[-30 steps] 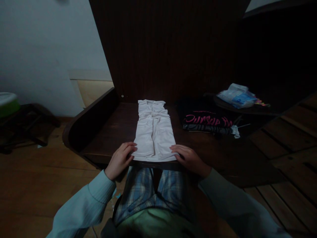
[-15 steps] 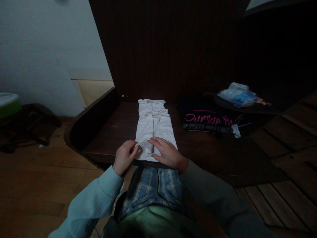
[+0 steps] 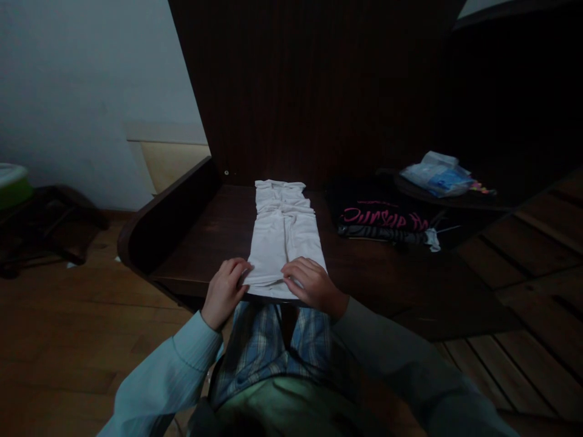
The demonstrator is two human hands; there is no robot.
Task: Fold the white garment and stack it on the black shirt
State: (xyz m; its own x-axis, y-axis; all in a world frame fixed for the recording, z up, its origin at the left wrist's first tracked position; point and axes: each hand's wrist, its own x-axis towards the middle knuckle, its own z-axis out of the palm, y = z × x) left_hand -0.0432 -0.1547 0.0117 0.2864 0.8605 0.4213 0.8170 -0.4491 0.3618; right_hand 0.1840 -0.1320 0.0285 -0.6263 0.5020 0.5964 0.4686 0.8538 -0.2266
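A white garment (image 3: 285, 237), folded into a long narrow strip, lies on the dark wooden surface (image 3: 195, 243) and reaches to its front edge. Wrinkles gather across its far half. My left hand (image 3: 225, 289) pinches the near left corner of the cloth between thumb and fingers. At the near right part, my right hand (image 3: 314, 284) has its fingers and thumb closed on the layered edge. Between the hands the upper layer lies nearly flat over a lower one.
To the right lie folded dark clothes (image 3: 382, 221) with pink lettering. Behind them sits a blue-and-white plastic packet (image 3: 437, 175). A raised side panel (image 3: 159, 212) bounds the surface at left. A green-and-white container (image 3: 13, 185) stands on a dark stool farther left.
The turned-up near left part of the white garment now lies flat. My right hand has shifted slightly right and its fingers have closed on the edge.
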